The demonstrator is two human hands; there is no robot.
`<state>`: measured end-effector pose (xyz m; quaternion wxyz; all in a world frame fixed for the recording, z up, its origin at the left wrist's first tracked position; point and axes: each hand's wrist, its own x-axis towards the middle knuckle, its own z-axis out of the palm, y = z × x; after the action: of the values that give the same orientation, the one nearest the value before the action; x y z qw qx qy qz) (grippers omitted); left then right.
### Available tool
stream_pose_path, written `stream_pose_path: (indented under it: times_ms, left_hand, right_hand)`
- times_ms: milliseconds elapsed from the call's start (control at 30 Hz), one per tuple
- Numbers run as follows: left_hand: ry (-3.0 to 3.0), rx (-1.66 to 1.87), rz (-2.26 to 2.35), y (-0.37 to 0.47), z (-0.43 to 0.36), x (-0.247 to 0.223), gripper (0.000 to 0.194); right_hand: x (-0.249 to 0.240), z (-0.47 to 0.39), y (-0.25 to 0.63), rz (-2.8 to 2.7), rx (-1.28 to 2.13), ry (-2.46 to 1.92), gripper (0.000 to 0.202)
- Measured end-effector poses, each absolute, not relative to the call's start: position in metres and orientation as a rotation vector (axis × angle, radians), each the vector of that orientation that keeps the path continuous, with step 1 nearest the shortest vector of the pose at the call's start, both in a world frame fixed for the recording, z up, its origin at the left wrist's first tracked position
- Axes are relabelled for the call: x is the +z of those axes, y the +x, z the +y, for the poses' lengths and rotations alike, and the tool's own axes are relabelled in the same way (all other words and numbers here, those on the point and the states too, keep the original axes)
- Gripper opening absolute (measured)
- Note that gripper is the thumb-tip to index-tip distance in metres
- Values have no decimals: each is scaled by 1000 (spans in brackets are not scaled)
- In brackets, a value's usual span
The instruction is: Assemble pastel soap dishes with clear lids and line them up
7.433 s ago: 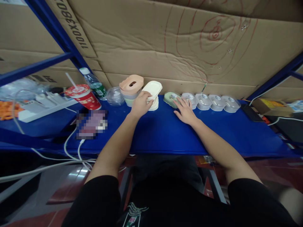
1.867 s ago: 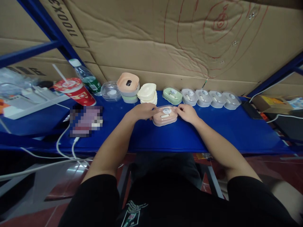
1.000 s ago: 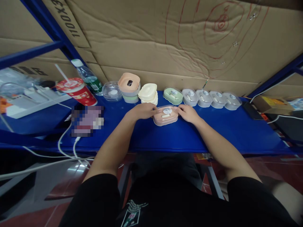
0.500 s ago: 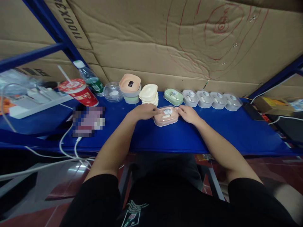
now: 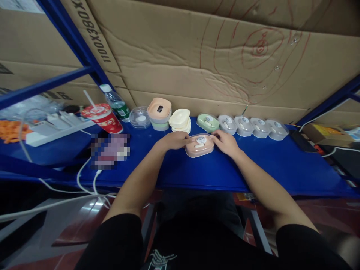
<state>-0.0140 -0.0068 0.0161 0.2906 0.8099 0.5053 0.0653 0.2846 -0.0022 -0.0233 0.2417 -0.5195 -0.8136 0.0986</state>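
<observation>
From where I sit at the head camera, the left hand (image 5: 176, 141) has its fingers curled at the left end of a pink lidded box (image 5: 199, 150), and the right hand (image 5: 227, 143) has thumb and fingertips at its far right corner. I read both as grasping the box between them, though how hard they press I can't tell. The box lies flat on the blue table (image 5: 213, 174), its clear cover carrying a round label (image 5: 201, 140).

If one side were squeezed or raised more than the other, I think the box could tip or skid on the smooth tabletop; gripping only the clear cover might pop it loose.

Just behind the left knuckles stands a cream stack (image 5: 180, 119), its top piece sitting unevenly; a backward nudge could spill it. The green lidded box (image 5: 208, 123) sits near the right fingertips, so a careless reach might shove it into the row of grey lidded boxes (image 5: 253, 126).

Farther left are the nested tubs (image 5: 159, 110), a round clear container (image 5: 140, 118), a water bottle (image 5: 118, 108) and a leaning red cup (image 5: 104, 120), which a wide elbow swing might catch.
</observation>
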Motion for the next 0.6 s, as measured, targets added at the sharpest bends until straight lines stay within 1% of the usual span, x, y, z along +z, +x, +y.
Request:
stream_pose_path:
  times_ms: [67,167,233,367,500,600]
  left_hand:
    - [2156,200,1342,-13,-6,13,55]
    - [2198,236,1349,-9,-4,8,54]
    - [2239,285,1371,-6,-2,5,56]
    - [2227,391,1464,-2,2,1,59]
    - [2185,603,1723,-5,6,4,45]
    - [2176,790,1867,-11,9,4,45]
  right_hand:
    - [-21,-6,281,-2226,176,-1200,44]
    - [-20,-11,274,-2424,180,-856,52]
    - [-19,-14,273,-2563,192,-778,57]
    - [-10,-21,278,-2642,90,-957,60]
    - [1,-38,285,-2687,-36,-1115,60]
    - [0,-57,294,-2642,-159,-1233,60]
